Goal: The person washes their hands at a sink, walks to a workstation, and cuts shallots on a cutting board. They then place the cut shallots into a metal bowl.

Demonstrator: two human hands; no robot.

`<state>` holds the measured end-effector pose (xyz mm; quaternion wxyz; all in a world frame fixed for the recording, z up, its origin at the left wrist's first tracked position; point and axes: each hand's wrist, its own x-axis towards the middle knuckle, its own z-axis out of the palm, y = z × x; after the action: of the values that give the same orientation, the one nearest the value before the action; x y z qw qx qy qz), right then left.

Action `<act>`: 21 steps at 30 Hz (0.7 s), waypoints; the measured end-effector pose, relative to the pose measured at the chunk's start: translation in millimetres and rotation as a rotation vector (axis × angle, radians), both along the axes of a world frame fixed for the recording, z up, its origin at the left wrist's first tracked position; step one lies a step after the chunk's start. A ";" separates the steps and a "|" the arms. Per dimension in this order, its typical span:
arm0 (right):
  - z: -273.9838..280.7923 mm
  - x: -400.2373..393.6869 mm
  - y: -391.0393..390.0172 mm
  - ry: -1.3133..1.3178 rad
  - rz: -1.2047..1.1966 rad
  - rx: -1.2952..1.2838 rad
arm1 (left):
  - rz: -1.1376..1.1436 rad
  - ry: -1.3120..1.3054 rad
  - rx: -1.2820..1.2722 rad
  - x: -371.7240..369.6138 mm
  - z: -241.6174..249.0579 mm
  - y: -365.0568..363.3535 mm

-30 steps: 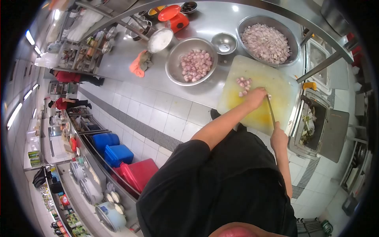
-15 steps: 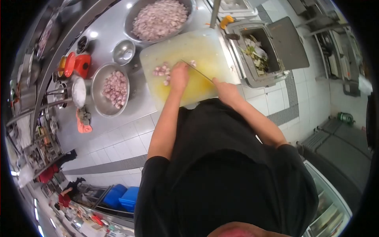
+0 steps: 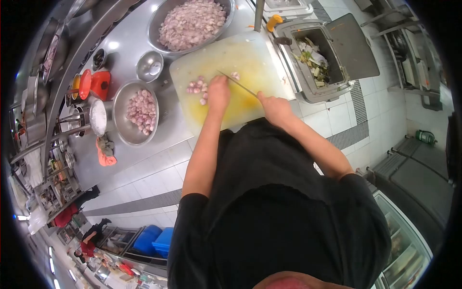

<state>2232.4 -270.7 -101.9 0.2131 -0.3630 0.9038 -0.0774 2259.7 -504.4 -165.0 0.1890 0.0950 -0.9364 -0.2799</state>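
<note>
Standing out in the head view, a cutting board of pale, translucent plastic is stained yellow and laid on a brushed steel counter. Any lettering around the room is too small to be read. A thin, straight knife is gripped by the right hand, whose fingers are closed round its handle. The left hand is curled over the board near the blade's tip; its fingertips are hidden, so whether anything is held cannot be told. Small, rounded, pinkish shallots are gathered on the board to the left of that hand, and a single piece is seen just beyond the blade. More glossy bulbs are contained in a round metal bowl to the left, while pale, chopped pieces are heaped in a wider basin. Leafy scraps are held in a grey bin.
</note>
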 end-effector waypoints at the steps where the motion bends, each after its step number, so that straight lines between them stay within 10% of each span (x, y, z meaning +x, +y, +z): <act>1: -4.5 -0.5 -0.3 0.011 -0.001 -0.017 | 0.002 -0.001 -0.003 -0.1 -1.8 0.4; 13: -19.2 -0.8 10.6 -0.131 -0.050 -0.001 | 0.188 -0.145 -0.440 -9.7 7.7 -65.2; 18: -6.3 -3.3 14.8 -0.126 -0.114 0.041 | -0.027 -0.309 0.503 -11.5 13.1 -20.4; 21: -5.3 -0.4 17.2 -0.097 -0.103 -0.006 | -0.025 0.012 0.082 6.2 8.4 -7.0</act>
<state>2231.9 -253.5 -107.2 0.2513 -0.3126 0.9096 -0.1082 2265.9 -511.4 -156.6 0.1869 0.0892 -0.9242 -0.3210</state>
